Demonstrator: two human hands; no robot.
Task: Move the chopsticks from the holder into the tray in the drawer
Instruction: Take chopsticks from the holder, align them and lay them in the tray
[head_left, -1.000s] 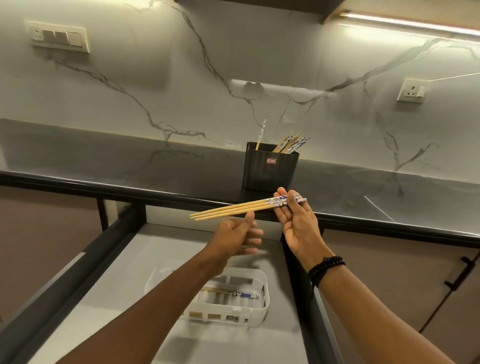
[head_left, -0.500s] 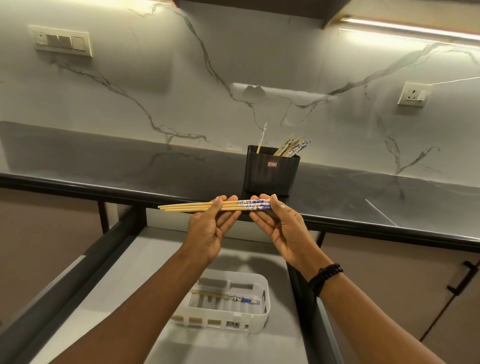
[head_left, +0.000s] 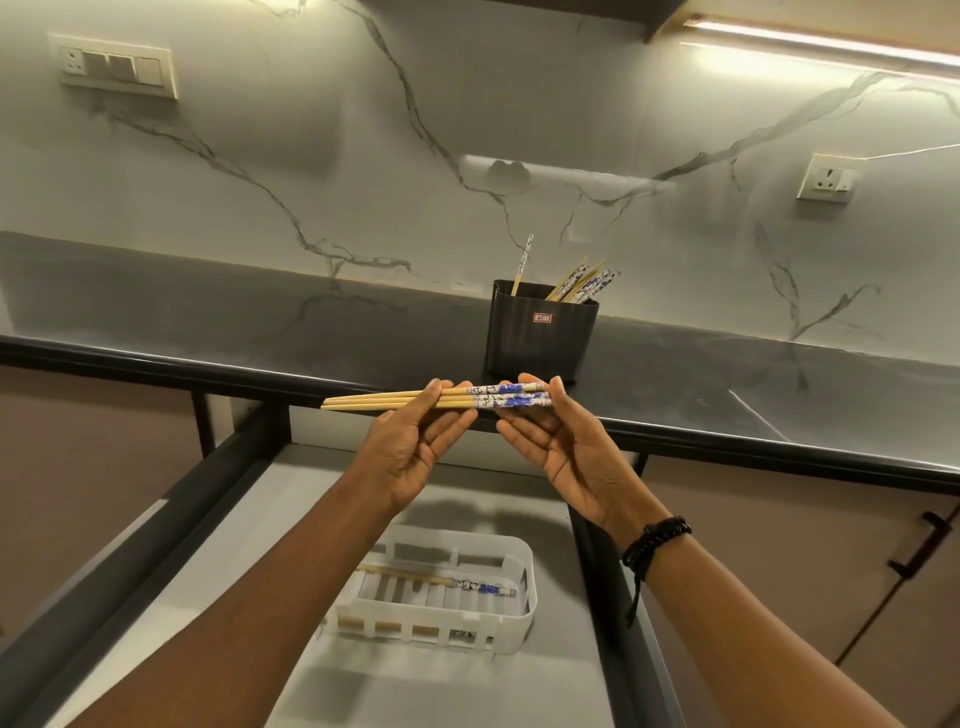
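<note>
A bundle of wooden chopsticks (head_left: 395, 401) with blue-and-white patterned ends lies level across the fingertips of both hands, above the open drawer. My left hand (head_left: 410, 447) pinches the plain wooden part. My right hand (head_left: 561, 441) holds the patterned end. Behind them a black holder (head_left: 540, 338) stands on the dark counter with several more chopsticks (head_left: 584, 283) sticking out. Below, a white slotted tray (head_left: 498, 623) sits in the drawer with a chopstick (head_left: 441, 581) lying in it.
The open drawer (head_left: 218, 545) has dark side rails and a pale grey floor. The black counter edge (head_left: 779, 447) runs across just behind my hands. A cupboard door with a black handle (head_left: 919, 551) is at the right. Wall sockets (head_left: 826, 179) sit on the marble backsplash.
My left hand has come up from below to grip the chopsticks. The bundle has gone from slanted to level and shifted left, now held by both hands.
</note>
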